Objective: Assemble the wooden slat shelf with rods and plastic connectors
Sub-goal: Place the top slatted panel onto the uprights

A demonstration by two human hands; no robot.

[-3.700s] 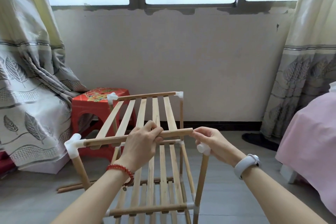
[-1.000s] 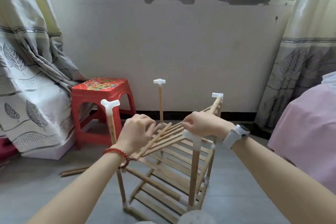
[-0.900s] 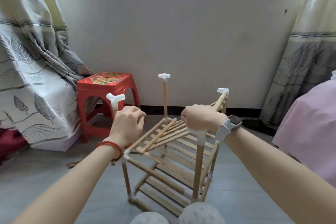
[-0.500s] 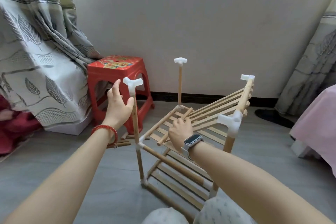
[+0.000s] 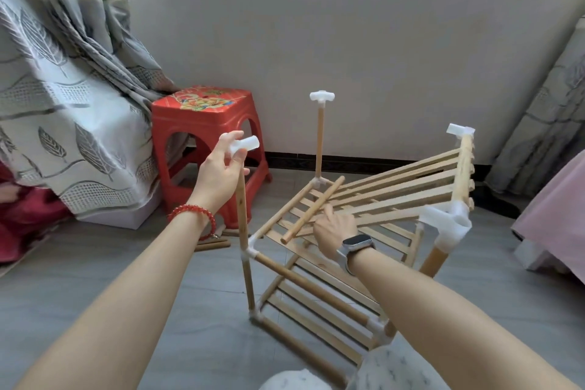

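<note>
Left hand (image 5: 220, 168) pinches white connector (image 5: 245, 145) atop near-left upright rod (image 5: 242, 215); right hand (image 5: 334, 228) grips loose end of tilted slat panel (image 5: 395, 196), shelf frame (image 5: 316, 288) on floor, centre

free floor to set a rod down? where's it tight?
Bare grey floor left of the shelf frame, in front of the curtain; more between the frame and the pink bed. Crowded: spare rods by the red stool.
</note>
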